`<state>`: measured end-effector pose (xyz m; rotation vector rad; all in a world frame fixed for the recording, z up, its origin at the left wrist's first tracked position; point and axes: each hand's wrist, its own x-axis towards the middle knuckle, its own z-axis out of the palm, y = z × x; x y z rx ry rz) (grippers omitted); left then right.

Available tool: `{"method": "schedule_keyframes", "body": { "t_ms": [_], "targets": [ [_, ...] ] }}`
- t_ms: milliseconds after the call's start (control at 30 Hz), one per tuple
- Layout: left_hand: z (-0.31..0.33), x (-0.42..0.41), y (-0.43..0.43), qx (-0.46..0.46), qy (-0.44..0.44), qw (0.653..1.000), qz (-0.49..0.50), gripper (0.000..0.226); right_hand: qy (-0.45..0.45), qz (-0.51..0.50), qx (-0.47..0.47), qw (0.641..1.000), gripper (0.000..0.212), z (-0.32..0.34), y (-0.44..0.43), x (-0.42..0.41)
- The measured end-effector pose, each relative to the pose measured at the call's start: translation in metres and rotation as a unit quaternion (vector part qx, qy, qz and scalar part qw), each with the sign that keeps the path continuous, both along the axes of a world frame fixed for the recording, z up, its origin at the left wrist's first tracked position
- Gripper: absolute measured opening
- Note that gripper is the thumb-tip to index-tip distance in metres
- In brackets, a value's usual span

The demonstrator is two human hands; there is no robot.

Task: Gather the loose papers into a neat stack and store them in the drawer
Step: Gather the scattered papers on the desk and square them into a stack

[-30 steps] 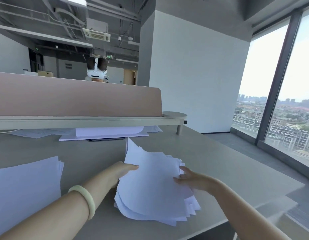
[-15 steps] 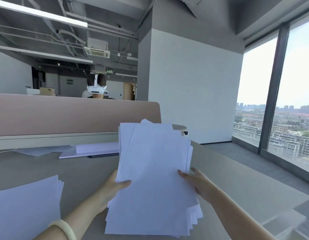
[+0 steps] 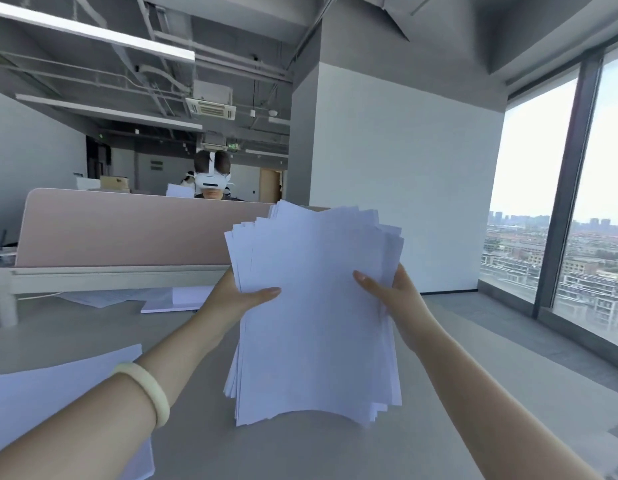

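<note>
The left hand [image 3: 231, 301] grips the left edge of a thick bundle of plain white paper sheets [image 3: 318, 317], thumb across its front; the right hand [image 3: 396, 296] clamps the opposite edge the same way. The bundle stands upright with uneven, fanned edges, its bottom touching or just above the grey counter [image 3: 300, 455]; which, I cannot tell. A pale green bangle [image 3: 146, 389] circles the left wrist. A second pile of white sheets [image 3: 34, 393] lies at the near left. More sheets [image 3: 134, 297] lie further back under a pink divider panel [image 3: 127, 230]
</note>
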<state>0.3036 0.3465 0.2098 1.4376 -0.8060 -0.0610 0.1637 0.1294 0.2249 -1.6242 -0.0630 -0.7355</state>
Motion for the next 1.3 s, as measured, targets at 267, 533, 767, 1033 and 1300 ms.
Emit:
{"method": "schedule_keyframes", "body": {
  "t_ms": [267,533,767,1033,1300],
  "targets": [
    [-0.003,0.002,0.003,-0.051,0.043,0.998,0.009,0.050,0.001,0.018,0.034,0.999,0.049,-0.003,-0.012,0.003],
    [-0.042,-0.004,-0.017,-0.050,0.011,0.995,0.085,0.034,0.058,-0.090,0.041,0.993,0.026,-0.051,-0.004,0.022],
    [0.007,0.007,-0.009,-0.024,-0.049,0.997,0.059,0.061,0.004,-0.075,-0.049,0.996,0.059,0.004,-0.024,0.014],
    [-0.005,0.000,-0.006,-0.073,0.023,0.995,0.063,0.079,-0.035,-0.059,0.019,0.997,0.077,0.006,-0.004,0.012],
    [-0.001,-0.002,-0.013,-0.062,0.003,0.998,0.025,0.075,-0.040,-0.090,0.025,0.995,0.056,0.034,0.010,0.004]
  ]
}}
